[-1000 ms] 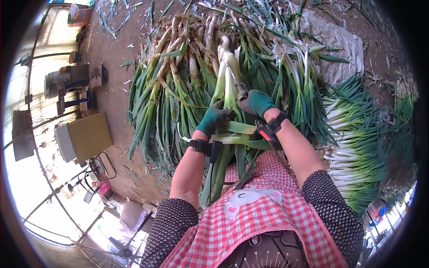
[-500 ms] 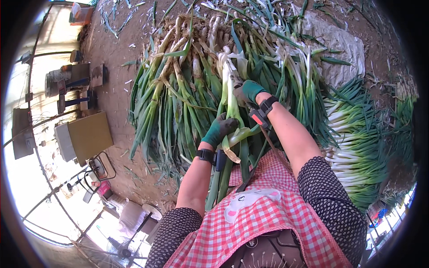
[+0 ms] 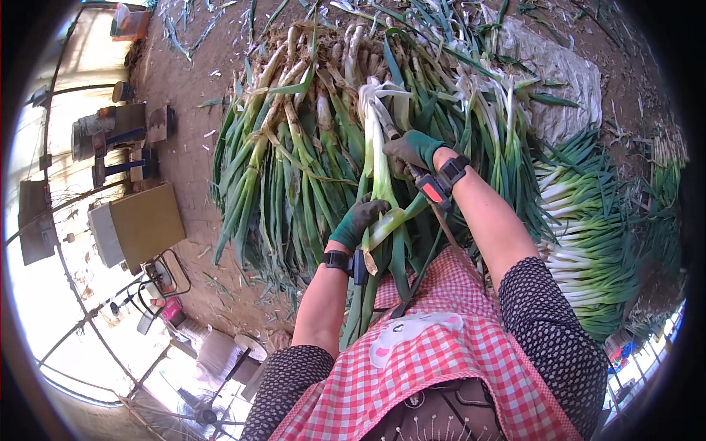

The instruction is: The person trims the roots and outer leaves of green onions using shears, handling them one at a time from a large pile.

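My left hand [image 3: 362, 220], in a green glove with a dark palm, is closed around a thick green onion [image 3: 378, 151]. Its white end points away from me, with loose pale skin [image 3: 384, 90] peeled back at the tip. In my right hand [image 3: 413, 152], gloved the same way, is a slim rod-like tool [image 3: 387, 126]; its tip lies beside the white stalk. A brown hose-like strand [image 3: 446, 226] runs from below that hand toward my lap. Beneath both hands spreads a large heap of unpeeled green onions [image 3: 254, 165], roots on the far side.
Cleaned green onions [image 3: 581, 242] lie in a stacked row at the right. Behind them a whitish sheet [image 3: 551, 73] covers part of the dirt floor [image 3: 184, 95]. Leaf scraps litter the ground. A box [image 3: 147, 226], a chair [image 3: 170, 275] and a fan [image 3: 206, 415] stand at the left.
My right hand has shifted slightly right with the tool, and its forearm has swung outward. The left hand has moved a little left and toward me, still on the green onion.
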Demonstrator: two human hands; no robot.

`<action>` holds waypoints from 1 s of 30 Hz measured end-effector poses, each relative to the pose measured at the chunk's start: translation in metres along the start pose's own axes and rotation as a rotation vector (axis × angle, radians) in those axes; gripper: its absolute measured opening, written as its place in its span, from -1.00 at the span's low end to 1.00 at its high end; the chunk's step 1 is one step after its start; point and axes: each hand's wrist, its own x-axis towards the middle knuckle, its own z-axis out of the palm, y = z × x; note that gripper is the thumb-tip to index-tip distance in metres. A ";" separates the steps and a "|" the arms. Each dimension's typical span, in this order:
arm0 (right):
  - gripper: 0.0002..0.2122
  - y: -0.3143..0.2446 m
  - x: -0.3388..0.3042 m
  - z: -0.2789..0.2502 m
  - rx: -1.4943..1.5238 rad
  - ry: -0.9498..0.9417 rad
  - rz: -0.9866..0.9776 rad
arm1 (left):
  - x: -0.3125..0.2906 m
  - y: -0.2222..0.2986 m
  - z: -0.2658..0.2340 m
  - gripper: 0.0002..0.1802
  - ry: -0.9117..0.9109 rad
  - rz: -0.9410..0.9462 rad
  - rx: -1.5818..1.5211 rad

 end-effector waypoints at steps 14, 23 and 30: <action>-0.53 0.014 0.052 -0.016 -0.024 0.091 0.070 | 0.021 0.032 0.015 -0.77 0.110 -0.651 -0.687; -0.51 0.035 0.096 -0.030 -0.224 0.160 0.086 | 0.033 0.033 0.044 -0.61 0.228 -0.813 -0.562; -0.43 0.031 0.066 -0.029 -0.077 0.094 0.108 | 0.030 0.029 0.040 -0.58 0.231 -0.797 -0.675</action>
